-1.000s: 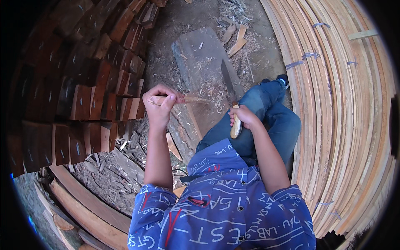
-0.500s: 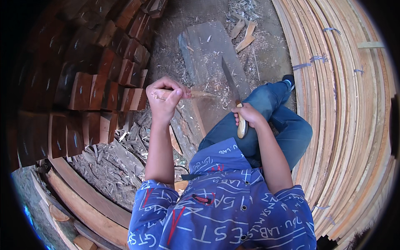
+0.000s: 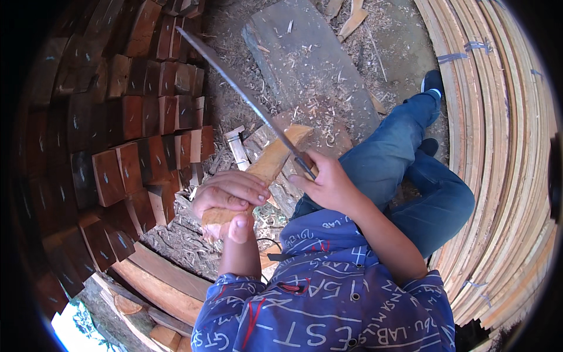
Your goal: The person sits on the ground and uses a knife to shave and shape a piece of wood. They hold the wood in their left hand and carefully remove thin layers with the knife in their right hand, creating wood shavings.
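Note:
My left hand [image 3: 231, 196] is wrapped round the near end of a roughly carved piece of wood [image 3: 272, 159], which slants up and away to the right. In my right hand [image 3: 325, 182] is a long-bladed knife, a machete [image 3: 246, 100] by its look, gripped by its handle. Its thin dark blade runs up and to the left, passing over the far part of the wood. Most of the handle is hidden by my fingers. Whether the edge touches the wood, I cannot tell.
A wide plank [image 3: 311, 58] strewn with shavings lies on the ground ahead. Stacked dark wood blocks [image 3: 141, 111] rise on the left. Long pale boards [image 3: 475, 146], bundled with ties, line the right. My bent legs [image 3: 387, 158] are at the right. Offcuts [image 3: 355, 20] lie beyond the plank.
The machete has swung up and left across the carved wood. My left hand came lower and turned, showing the wood's broad face. The view shifted a little.

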`<state>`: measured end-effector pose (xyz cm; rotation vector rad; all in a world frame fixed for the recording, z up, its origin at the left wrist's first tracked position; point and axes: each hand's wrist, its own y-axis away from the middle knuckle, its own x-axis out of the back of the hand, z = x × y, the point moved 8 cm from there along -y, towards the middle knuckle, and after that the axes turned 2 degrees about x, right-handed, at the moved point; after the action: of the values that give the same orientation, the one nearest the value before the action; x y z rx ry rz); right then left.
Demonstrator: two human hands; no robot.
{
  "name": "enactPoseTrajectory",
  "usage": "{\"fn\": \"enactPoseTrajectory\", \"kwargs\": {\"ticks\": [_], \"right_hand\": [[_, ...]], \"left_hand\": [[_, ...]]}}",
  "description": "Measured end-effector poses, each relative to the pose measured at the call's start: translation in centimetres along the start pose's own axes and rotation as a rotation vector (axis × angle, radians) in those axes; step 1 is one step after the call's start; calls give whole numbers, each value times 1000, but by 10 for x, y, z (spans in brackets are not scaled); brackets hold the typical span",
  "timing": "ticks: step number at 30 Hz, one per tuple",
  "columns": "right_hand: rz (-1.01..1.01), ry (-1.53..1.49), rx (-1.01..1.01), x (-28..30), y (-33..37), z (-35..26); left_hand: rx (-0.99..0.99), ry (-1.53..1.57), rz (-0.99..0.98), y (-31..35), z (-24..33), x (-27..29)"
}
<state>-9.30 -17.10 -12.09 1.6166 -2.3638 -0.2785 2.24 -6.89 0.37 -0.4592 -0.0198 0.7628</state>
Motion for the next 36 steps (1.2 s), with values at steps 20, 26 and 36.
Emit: {"fn": "enactPoseTrajectory", "kwargs": {"ticks": [20,26,36], "right_hand": [[-276,-298,-230,-5,-35,26],[-291,-255,-159,-7,-27,4],[-245,-261,-457,-6,-21,46]], "left_hand": [[-52,-197,405,-9,5,24],[-80,-305,362,-5,13,11],[-100,-317,270,-4,10,-9]]}}
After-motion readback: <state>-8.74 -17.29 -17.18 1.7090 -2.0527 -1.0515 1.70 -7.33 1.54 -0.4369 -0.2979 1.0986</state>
